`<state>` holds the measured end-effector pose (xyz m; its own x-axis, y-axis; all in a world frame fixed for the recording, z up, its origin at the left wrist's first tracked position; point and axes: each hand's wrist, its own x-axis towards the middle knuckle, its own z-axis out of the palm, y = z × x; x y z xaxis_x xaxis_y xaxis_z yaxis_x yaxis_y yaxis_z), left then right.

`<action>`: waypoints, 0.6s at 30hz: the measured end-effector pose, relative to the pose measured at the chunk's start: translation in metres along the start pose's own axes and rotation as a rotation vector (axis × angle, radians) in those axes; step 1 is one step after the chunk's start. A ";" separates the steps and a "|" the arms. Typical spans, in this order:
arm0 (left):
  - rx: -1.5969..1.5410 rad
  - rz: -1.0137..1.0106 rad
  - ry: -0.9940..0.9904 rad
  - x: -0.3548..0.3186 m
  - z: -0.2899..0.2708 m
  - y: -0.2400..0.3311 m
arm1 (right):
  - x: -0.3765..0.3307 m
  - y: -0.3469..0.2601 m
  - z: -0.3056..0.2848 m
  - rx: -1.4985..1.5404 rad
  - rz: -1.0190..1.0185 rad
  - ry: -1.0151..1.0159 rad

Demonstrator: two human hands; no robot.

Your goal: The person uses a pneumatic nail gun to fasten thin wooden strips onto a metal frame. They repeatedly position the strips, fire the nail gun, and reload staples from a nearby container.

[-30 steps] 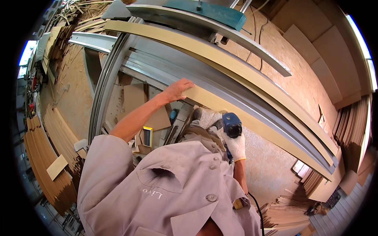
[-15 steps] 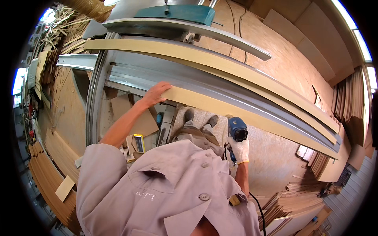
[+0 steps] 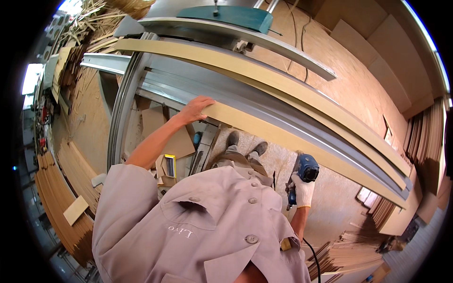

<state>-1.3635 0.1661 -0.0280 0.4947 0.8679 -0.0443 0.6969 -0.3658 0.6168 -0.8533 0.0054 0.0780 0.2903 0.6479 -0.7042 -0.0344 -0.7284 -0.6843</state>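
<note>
Partly, the gloved right hand [image 3: 303, 189] hides the blue power tool [image 3: 309, 168].

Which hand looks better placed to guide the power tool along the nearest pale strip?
Right, it seems: the gloved right hand grips the blue power tool beside the pale strip. The left hand holds the strip's left end, away from the tool.

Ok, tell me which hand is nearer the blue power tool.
Right: the right hand grips the blue power tool; the left hand is off to its left, holding the end of the near pale strip.
</note>
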 end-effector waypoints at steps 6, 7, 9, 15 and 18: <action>-0.042 -0.010 0.038 -0.006 0.005 -0.005 | -0.003 -0.015 0.034 -0.106 0.053 0.005; -0.076 -0.030 0.048 -0.006 0.005 -0.002 | -0.005 -0.022 0.042 -0.124 0.060 0.016; -0.154 -0.064 0.058 -0.009 0.006 -0.004 | -0.010 -0.027 0.053 -0.099 0.061 0.026; -0.331 -0.041 0.047 -0.009 0.006 -0.023 | -0.016 -0.031 0.111 -0.220 0.036 -0.125; -0.388 -0.030 0.009 -0.005 0.005 -0.031 | -0.005 -0.037 0.153 -0.295 -0.027 -0.216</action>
<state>-1.3852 0.1711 -0.0506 0.4711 0.8800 -0.0612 0.4620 -0.1871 0.8669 -0.9997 0.0626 0.0779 0.0772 0.6768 -0.7321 0.2572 -0.7230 -0.6412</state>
